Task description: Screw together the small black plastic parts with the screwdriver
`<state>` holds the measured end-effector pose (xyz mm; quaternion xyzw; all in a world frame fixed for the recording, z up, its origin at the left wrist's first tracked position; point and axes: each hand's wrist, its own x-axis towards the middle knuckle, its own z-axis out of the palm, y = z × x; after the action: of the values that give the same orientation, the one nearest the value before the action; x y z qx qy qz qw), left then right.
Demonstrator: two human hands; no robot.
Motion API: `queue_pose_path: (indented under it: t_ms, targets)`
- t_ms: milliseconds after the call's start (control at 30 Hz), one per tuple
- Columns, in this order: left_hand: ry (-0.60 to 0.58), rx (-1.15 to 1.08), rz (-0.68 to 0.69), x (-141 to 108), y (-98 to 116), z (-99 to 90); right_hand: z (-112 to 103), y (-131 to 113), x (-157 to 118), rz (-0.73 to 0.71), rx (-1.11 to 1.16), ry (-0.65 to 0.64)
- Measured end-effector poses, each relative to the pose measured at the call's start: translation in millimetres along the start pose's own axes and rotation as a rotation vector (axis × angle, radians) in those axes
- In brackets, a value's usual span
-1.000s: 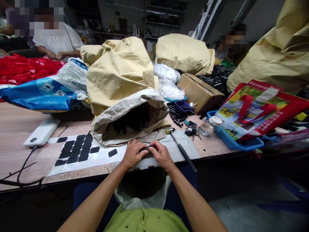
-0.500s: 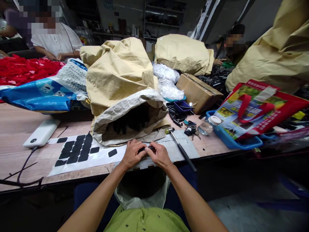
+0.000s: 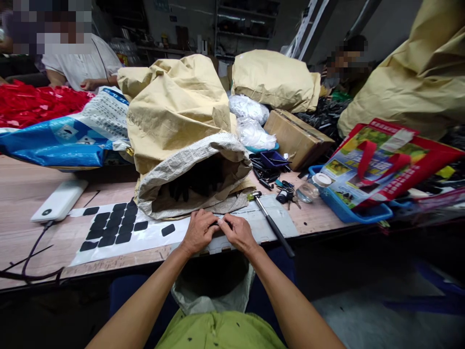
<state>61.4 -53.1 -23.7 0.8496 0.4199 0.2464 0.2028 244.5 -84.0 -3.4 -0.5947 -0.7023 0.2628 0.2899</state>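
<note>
"From the head view — what about the hands?"

"Can see the left hand [image 3: 199, 231] just in front of the open-mouthed sack [image 3: 178, 121], fingers curled in and thumb pressed toward the fingertips. Can see the right hand [image 3: 239, 233] beside it, bent the same way, fingertips meeting the left's."

"Holding what?"

"Pinching a small dark piece [image 3: 228, 224] between both, right in front of the sack's mouth. Mostly hidden by fingers, so cannot tell its shape."

"And inside the sack?"

"Just make out dark items [image 3: 196, 182] in the shadow."

"To the left of the sack?"

"Find black rounded squares [image 3: 112, 225], mostly in rows on a white sheet [image 3: 152, 237]. Farther left, notice a white power bank [image 3: 60, 199] with a cable [image 3: 34, 249] plugged in. Beyond, at back left, spot a red pile [image 3: 39, 102] near a person in a white shirt [image 3: 80, 63]."

"To the right?"

"See a hammer [image 3: 276, 232] slanting away from the sack's front right, lying over a grey board [image 3: 263, 225], handle end past the table edge. Next, keys [image 3: 286, 194] and a clear jar [image 3: 307, 193]. Farther right, a blue basket [image 3: 339, 211] with a red shopping bag [image 3: 385, 169] leaning in it. Behind the keys — right of the sack — a cardboard box [image 3: 290, 140]."
</note>
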Motion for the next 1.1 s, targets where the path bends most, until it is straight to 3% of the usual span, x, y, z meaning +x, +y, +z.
queue_pose_path:
  t_ms: [300,667,1100]
  targets:
    - [0.013,0.023,0.027,-1,-2,3.4,5,1,-1,-0.043,-0.101,0.021]
    - [0.022,0.011,0.031,-2,-4,4.4,3,-3,-3,0.008,-0.059,0.039]
    - [0.026,0.038,0.024,-2,-1,3.4,12,1,-3,0.017,-0.183,0.081]
